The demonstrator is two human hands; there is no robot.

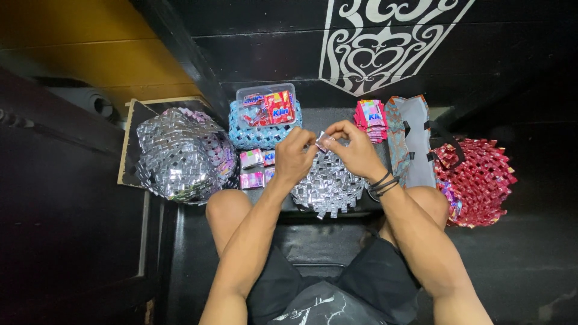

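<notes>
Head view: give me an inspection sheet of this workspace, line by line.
Surface: dark floor, person seated on it with knees apart.
Job's things: small folded wrapper strip pinched between both hands; silver woven panel beneath them.
Clutter: silver woven bag at left; clear tub of sachets on a blue woven basket; folded pink pieces; stack of pink sachets; red woven bag at right.
Grippers: left hand and right hand, fingers closed on the strip.
Cables: nothing seen.
Surroundings: black wall with white ornament; yellow wall.
</notes>
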